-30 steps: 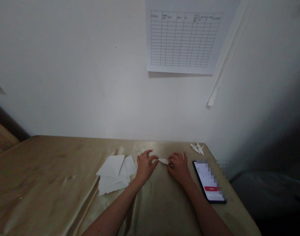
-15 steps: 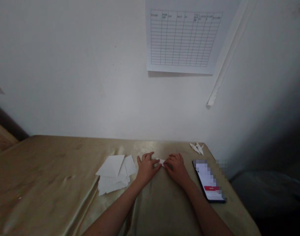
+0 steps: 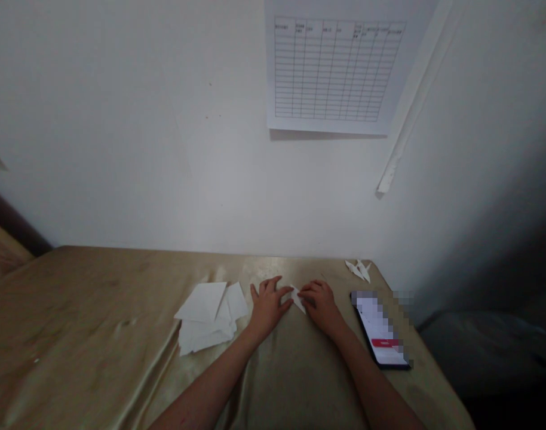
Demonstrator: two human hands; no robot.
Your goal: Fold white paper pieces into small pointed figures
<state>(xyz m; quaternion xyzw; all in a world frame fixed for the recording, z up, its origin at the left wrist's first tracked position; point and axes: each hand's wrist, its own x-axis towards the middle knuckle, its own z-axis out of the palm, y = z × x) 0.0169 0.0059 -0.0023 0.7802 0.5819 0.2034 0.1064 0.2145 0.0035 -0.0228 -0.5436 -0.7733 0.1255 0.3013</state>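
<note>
A small folded white paper piece (image 3: 297,298) lies on the tan table cover (image 3: 98,310) between my two hands. My left hand (image 3: 267,303) rests on the table with its fingers pinched on the left edge of the piece. My right hand (image 3: 320,303) is curled, its fingertips gripping the right side of the same piece. The paper now stands as a narrow pointed shape, slanting toward me.
A loose pile of white paper sheets (image 3: 210,316) lies left of my left hand. A phone (image 3: 380,331) with a lit screen lies right of my right hand. Several small folded paper shapes (image 3: 359,270) sit at the table's far right corner. A printed grid sheet (image 3: 333,68) hangs on the wall.
My hands came closer together over the paper piece, which went from a flat strip lying sideways to a narrow pointed fold slanting toward me.
</note>
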